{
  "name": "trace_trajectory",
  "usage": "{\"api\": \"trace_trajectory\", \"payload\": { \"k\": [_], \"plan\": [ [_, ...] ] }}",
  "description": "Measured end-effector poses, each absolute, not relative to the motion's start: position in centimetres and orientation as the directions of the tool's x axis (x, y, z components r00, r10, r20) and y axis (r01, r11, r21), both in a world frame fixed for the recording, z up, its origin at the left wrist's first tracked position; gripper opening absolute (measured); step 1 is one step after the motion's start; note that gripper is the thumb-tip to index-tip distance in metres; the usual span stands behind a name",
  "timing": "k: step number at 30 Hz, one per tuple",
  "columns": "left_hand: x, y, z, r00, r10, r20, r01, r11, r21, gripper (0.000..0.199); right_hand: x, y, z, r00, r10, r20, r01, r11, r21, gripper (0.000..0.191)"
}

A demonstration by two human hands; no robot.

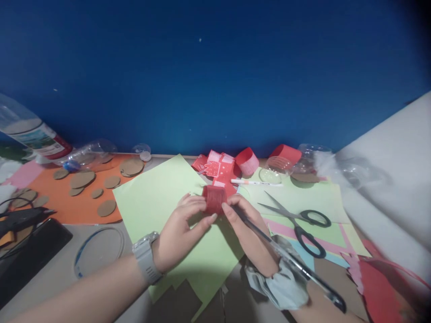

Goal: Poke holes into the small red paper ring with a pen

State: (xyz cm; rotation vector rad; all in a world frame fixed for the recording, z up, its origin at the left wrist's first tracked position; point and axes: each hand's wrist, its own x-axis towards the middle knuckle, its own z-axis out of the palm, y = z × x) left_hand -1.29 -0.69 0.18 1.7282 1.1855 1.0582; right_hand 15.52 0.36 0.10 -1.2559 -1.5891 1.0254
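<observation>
A small red spool (215,200), wound with what looks like thread or thin cord, is held between my two hands over a light green paper sheet (158,188). My left hand (185,233), with a grey watch on its wrist, grips its left side between fingers and thumb. From the other side, the fingertips of my right hand (240,220) press on it. A long, dark, pen-like stick (286,258) with a shiny band slants from my right hand back across the wrist. Its tip by the fingers is hidden.
Black-handled scissors (296,220) lie open on coloured papers at right, below a white marker (256,182). Red paper pieces (222,168) stand by the blue wall (215,80). Cardboard discs (82,178) cover an orange sheet (67,211). A glue gun (20,220) and plastic bottle (32,130) sit left.
</observation>
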Motion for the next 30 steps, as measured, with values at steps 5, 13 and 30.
{"api": "trace_trajectory", "payload": {
  "k": [5,13,30],
  "plan": [
    [-1.38,-1.02,0.24,0.135,0.986,0.094,0.237,-0.124,0.963,0.023,15.12,-0.24,-0.17,-0.258,0.917,0.303,0.322,0.377,-0.868,0.014],
    [-1.37,-1.08,0.07,0.073,0.992,0.104,0.305,-0.122,0.944,0.027,15.03,-0.51,0.14,-0.253,0.919,0.304,0.364,0.381,-0.85,0.013],
    [-1.46,-1.16,0.04,0.266,0.956,-0.125,0.231,0.063,0.971,0.023,15.76,-0.04,0.04,-0.065,0.995,0.08,0.26,0.095,-0.961,0.025]
  ]
}}
